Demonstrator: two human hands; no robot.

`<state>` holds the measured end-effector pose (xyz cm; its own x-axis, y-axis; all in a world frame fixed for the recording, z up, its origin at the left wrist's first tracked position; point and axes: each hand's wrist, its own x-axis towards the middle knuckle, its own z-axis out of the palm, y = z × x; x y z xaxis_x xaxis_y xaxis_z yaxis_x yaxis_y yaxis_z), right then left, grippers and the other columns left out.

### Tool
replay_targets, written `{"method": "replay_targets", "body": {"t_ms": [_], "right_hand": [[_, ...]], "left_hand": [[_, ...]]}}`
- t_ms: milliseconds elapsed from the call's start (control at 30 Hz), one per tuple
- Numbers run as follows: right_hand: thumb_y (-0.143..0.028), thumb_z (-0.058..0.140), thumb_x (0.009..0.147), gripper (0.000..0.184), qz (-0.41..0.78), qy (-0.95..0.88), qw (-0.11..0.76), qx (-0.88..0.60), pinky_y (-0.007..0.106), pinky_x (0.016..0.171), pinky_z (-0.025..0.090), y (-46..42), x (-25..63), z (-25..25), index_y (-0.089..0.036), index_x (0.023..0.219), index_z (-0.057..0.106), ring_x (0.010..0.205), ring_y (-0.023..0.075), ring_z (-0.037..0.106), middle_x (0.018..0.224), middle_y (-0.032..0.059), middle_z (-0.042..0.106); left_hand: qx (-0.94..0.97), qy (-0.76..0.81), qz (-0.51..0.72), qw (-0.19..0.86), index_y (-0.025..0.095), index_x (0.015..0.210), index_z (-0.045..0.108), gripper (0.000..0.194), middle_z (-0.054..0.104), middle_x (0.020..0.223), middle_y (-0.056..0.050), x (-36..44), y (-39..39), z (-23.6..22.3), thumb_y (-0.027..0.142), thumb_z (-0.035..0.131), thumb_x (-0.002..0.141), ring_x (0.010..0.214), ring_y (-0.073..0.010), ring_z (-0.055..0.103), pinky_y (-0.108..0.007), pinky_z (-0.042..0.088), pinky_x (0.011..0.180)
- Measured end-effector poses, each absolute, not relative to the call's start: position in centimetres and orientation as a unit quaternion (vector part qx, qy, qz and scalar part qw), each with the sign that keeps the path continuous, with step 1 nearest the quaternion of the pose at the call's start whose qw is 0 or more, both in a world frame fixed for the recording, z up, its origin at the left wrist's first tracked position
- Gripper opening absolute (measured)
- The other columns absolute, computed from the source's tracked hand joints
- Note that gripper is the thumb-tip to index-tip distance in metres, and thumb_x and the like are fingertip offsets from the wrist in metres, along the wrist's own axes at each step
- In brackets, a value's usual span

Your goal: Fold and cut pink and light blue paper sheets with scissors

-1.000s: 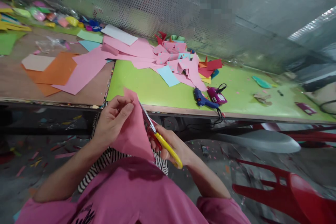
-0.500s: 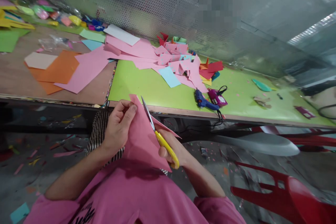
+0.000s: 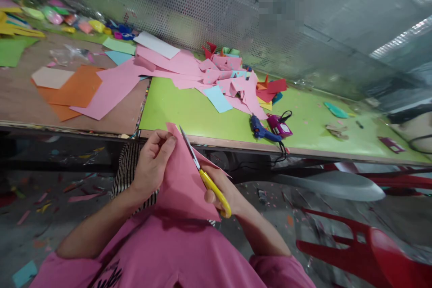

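Between my forearms, just off the table's front edge, hangs a sheet of pink paper (image 3: pixel 184 189). My left hand (image 3: pixel 151 157) pinches its upper left side between thumb and fingers. Yellow-handled scissors (image 3: pixel 213 190) are in my right hand (image 3: pixel 221 186), their metal blades pointing up and left along the paper. The blades lie close together, and a cut strip of the paper stands off to their right, partly behind my right hand. Some of my right fingers are hidden behind the handles and the paper.
On the green tabletop (image 3: pixel 182 108) lie a blue glue gun (image 3: pixel 263 130), a purple box (image 3: pixel 280 125) and a heap of pink paper pieces (image 3: pixel 219 72). Orange sheets (image 3: pixel 76 92) rest on the brown section at left. A red chair (image 3: pixel 367 247) stands at right; scraps litter the floor.
The scissor tips and the top of the paper have dipped very slightly. Both hands keep their grips, and the things on the table stay put.
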<state>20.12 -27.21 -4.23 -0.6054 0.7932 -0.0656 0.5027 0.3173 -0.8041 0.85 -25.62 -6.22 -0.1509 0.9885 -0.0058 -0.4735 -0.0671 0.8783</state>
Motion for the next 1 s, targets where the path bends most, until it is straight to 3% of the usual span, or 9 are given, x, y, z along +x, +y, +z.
{"method": "replay_targets", "body": {"t_ms": [200,433,533,667,800,1000], "right_hand": [[-0.105,0.037,0.063,0.083,0.473,-0.750,0.182,-0.424,0.025,0.050,0.022,-27.4,20.4,-4.6,-0.022,0.076,0.042,0.057,0.0088,0.026,0.064,-0.0072,0.038],[-0.102,0.038,0.068,0.082,0.448,-0.766,0.209,-0.411,0.025,0.051,0.026,-27.2,20.5,-4.3,-0.021,0.081,0.046,0.058,0.0090,0.030,0.068,-0.0055,0.042],[-0.099,0.046,0.068,0.081,0.470,-0.759,0.215,-0.396,0.024,0.050,0.029,-26.9,20.5,-4.3,-0.020,0.085,0.049,0.056,0.0087,0.033,0.067,-0.0051,0.046],[-0.091,0.053,0.074,0.073,0.517,-0.735,0.215,-0.383,0.024,0.053,0.037,-26.8,20.6,-4.5,-0.019,0.091,0.054,0.060,0.0113,0.045,0.070,-0.0013,0.056],[-0.085,0.060,0.074,0.068,0.530,-0.720,0.208,-0.396,0.024,0.052,0.037,-27.0,20.5,-4.5,-0.019,0.094,0.056,0.061,0.0118,0.046,0.071,-0.0010,0.057],[-0.066,0.069,0.077,0.048,0.541,-0.703,0.199,-0.417,0.026,0.053,0.040,-27.3,20.2,-4.1,-0.021,0.084,0.055,0.063,0.0135,0.049,0.072,-0.0001,0.058]], "left_hand": [[0.335,0.388,0.654,0.556,0.021,0.085,0.064,0.026,0.061,0.081,0.002,0.9,-25.7,-6.5,0.043,0.076,0.085,0.074,-0.0103,0.053,-0.019,0.045,0.071],[0.371,0.378,0.648,0.547,0.022,0.085,0.063,0.022,0.061,0.084,0.002,0.9,-25.9,-6.7,0.040,0.074,0.088,0.075,-0.0110,0.054,-0.020,0.047,0.071],[0.385,0.370,0.668,0.518,0.026,0.101,0.066,0.018,0.063,0.089,0.001,0.8,-25.8,-6.1,0.036,0.074,0.088,0.077,-0.0112,0.057,-0.020,0.048,0.072],[0.404,0.359,0.665,0.515,0.032,0.124,0.064,0.037,0.063,0.084,0.003,0.1,-25.7,-4.6,0.035,0.074,0.088,0.069,-0.0096,0.054,-0.018,0.046,0.064],[0.443,0.350,0.633,0.530,0.030,0.116,0.070,0.030,0.064,0.084,0.003,-0.6,-25.4,-4.1,0.037,0.075,0.088,0.070,-0.0083,0.054,-0.016,0.046,0.061],[0.402,0.322,0.640,0.571,0.024,0.098,0.071,0.019,0.069,0.093,0.001,-0.4,-25.0,-4.8,0.038,0.078,0.087,0.082,-0.0087,0.062,-0.016,0.051,0.075]]}}
